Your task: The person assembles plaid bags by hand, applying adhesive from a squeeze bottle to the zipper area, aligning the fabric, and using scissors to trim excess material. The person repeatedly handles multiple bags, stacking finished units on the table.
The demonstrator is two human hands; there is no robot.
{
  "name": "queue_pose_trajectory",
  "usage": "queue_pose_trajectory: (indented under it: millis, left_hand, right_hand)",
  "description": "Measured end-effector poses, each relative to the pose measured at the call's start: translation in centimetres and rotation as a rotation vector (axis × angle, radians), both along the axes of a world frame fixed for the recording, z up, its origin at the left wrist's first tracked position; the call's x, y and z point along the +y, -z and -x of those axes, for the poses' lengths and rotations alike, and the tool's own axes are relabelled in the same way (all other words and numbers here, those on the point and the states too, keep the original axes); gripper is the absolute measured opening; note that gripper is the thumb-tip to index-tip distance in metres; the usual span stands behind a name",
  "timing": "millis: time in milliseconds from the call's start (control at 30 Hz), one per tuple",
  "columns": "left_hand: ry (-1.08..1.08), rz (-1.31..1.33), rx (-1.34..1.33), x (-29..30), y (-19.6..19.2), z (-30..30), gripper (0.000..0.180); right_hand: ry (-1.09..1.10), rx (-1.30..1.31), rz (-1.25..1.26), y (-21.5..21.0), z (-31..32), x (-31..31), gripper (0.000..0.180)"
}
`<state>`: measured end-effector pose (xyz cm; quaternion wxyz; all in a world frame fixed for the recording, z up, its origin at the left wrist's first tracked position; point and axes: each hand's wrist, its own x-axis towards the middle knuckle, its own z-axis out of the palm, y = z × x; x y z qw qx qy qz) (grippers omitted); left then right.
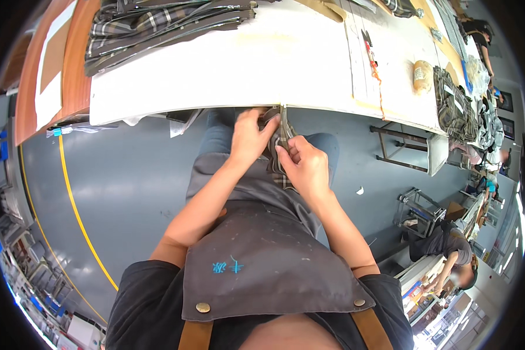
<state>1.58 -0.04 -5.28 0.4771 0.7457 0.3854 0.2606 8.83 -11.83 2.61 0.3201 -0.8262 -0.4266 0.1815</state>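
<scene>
At the front edge of the white table (227,87), both of my hands work on a brown and grey plaid cloth piece (282,179) with a narrow strip along it. The strip's upper end meets the table edge, and the cloth hangs down over my lap. My left hand (249,137) is closed at the upper part, thumb and fingers pinching the dark edge of the cloth. Lower down and to the right, my right hand (309,168) has its fingers curled and pinches the plaid cloth beside the strip. Part of the cloth is hidden behind my fingers.
Plaid pieces with zippers (163,32) lie stacked at the table's far left. Red-handled snips (368,44) on an orange cord, a wrapped yellowish roll (423,77) and a plaid bundle (456,111) are to the right. A metal-framed stand (405,146) is below; a co-worker (449,254) sits farther right.
</scene>
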Motion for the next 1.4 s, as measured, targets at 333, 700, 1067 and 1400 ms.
queue_pose_trajectory:
  millis: [333,700,1067,1400]
  left_hand:
    - [0.076,0.486,-0.316,-0.9,-4.7,2.7,0.009]
    - [0.129,0.488,-0.158,-0.6,-6.2,2.1,0.007]
    - [0.127,0.391,-0.145,-0.3,-6.3,1.7,0.009]
    - [0.147,0.324,-0.113,0.5,-5.9,1.2,0.006]
  right_hand:
    - [0.197,0.475,-0.171,-0.1,-2.1,1.6,0.008]
    - [0.051,0.466,-0.094,-0.3,-3.9,2.2,0.010]
    - [0.006,0.632,-0.031,-0.1,-5.0,2.6,0.004]
    - [0.079,0.795,-0.093,-0.3,-4.9,2.9,0.003]
